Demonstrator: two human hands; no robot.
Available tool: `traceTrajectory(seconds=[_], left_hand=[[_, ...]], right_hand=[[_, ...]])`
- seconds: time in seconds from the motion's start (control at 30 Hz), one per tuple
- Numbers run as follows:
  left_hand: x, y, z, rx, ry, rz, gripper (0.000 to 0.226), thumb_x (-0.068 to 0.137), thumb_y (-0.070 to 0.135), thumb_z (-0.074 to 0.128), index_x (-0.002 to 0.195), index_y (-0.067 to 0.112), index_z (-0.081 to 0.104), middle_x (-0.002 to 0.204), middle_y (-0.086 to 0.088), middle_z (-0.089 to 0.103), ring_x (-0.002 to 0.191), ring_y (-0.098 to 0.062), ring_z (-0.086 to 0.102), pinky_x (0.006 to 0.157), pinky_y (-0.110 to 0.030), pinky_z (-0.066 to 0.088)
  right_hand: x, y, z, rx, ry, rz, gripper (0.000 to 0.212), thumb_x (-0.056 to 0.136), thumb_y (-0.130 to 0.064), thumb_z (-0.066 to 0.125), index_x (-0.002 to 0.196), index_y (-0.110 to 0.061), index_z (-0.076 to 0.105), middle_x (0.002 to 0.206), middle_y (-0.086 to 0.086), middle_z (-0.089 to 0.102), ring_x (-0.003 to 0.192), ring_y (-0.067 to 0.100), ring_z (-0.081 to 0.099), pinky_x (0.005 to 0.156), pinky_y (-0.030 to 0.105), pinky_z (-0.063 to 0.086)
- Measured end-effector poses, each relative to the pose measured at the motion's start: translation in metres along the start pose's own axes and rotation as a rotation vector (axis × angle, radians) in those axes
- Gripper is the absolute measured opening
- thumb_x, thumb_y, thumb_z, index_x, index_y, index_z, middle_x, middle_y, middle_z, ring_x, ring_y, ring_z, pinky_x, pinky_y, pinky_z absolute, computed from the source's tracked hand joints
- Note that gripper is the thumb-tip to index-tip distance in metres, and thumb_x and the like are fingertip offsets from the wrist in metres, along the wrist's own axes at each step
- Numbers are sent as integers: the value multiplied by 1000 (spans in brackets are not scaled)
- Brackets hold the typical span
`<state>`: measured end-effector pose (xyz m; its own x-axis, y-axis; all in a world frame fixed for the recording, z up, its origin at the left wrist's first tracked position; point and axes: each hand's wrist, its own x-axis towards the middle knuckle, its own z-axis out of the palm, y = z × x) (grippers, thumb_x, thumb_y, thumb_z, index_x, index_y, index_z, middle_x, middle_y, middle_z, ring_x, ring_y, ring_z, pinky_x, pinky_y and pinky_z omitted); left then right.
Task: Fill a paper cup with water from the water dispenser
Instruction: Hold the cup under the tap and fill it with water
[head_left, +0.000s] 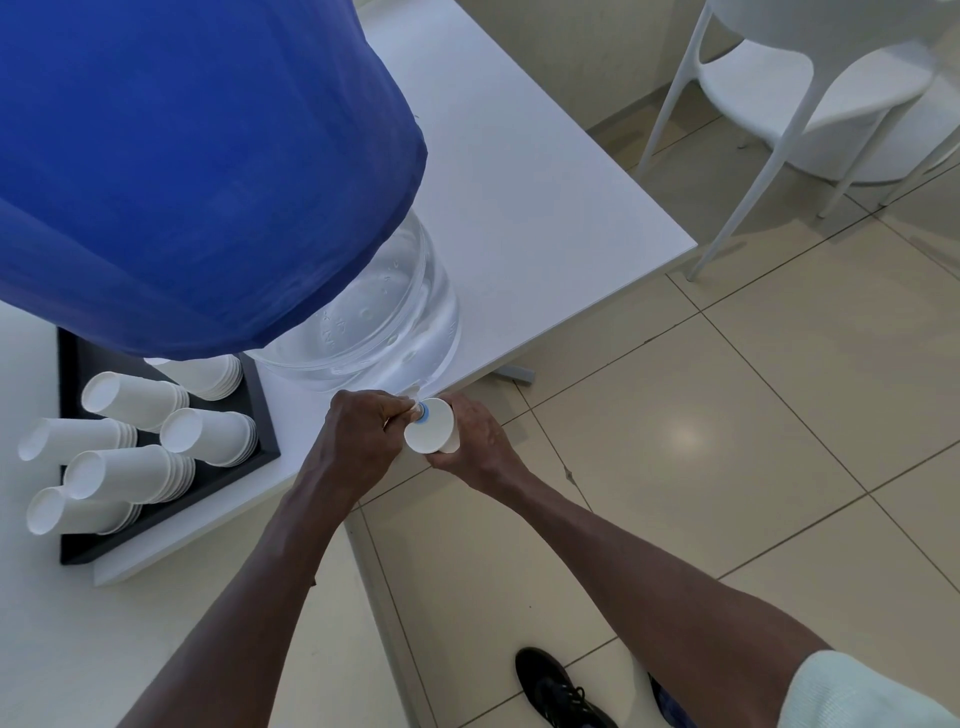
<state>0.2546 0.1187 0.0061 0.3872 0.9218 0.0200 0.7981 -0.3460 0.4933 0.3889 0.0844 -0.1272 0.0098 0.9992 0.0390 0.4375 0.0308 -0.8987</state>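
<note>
Gripping a paper cup (431, 428) just off the tabletop's near edge, the right hand (475, 439) is wrapping it under the tap (420, 411), which the left hand (358, 428) is pinching; behind, the water jug (384, 317) is sitting near that edge of the table (545, 208).

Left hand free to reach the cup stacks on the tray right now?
Probably not yet. The left hand is occupied at the tap, while the right hand holds the cup. The stacks lie close to its left with nothing between.
</note>
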Motion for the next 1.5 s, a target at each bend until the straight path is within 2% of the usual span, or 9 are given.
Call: traceTrajectory(seconds=[0.07,0.23,0.4,0.53,0.67,0.77,1.0,1.27,1.5], left_hand=[[0,0,0,3,4,1,13,85,16,72,96,12,78,89,-6,79,80,-15,72,69,-15,49],[1,-1,-1,11,0,4,12,85,16,71,95,13,78,83,-7,78,77,-20,73,69,-38,57],[0,0,-1,0,7,17,14,85,15,71,96,11,78,86,-8,78,78,-18,73,70,-29,56],[-1,2,-2,7,7,38,13,85,14,71,95,9,78,84,-10,78,76,-21,73,69,-38,57],[-5,4,-1,-5,15,45,15,85,11,71,98,7,77,91,-10,78,81,-17,73,72,-31,58],[-7,7,-1,7,7,59,13,84,9,71,95,6,77,87,-11,78,78,-20,74,71,-37,59],[-14,8,11,240,-21,142,5,81,8,72,81,7,76,82,-8,78,75,-30,71,61,-39,58],[-23,9,20,271,-38,32,5,80,13,75,79,9,77,101,-10,77,94,-28,70,74,-36,58],[-32,21,23,212,45,-56,33,84,28,72,104,2,73,115,-17,71,106,-31,68,86,-37,54]], right_hand=[[1,0,0,4,4,5,63,67,-27,86,121,-18,53,111,2,63,98,20,58,84,40,52],[1,0,0,1,1,-1,65,66,-28,87,121,-18,53,111,2,63,97,19,57,84,38,52],[1,0,-1,9,5,-1,63,66,-26,86,120,-17,53,110,2,63,97,21,57,84,37,51],[1,-1,-1,15,9,-5,63,67,-26,85,119,-16,53,110,3,63,96,20,57,84,36,51],[0,-1,-1,17,8,-2,63,67,-28,86,120,-17,53,111,2,63,97,19,56,84,34,51],[0,-1,-2,24,6,1,64,68,-31,86,121,-18,53,110,1,62,96,16,55,83,32,50],[1,2,-6,19,-1,17,66,65,-27,87,121,-17,53,112,1,63,97,16,56,82,33,52],[1,1,-9,12,-14,-5,67,66,-26,88,122,-16,53,114,3,63,99,18,56,82,27,47],[1,4,-13,16,-9,6,66,67,-28,86,123,-20,52,115,0,63,99,15,55,84,30,50]])
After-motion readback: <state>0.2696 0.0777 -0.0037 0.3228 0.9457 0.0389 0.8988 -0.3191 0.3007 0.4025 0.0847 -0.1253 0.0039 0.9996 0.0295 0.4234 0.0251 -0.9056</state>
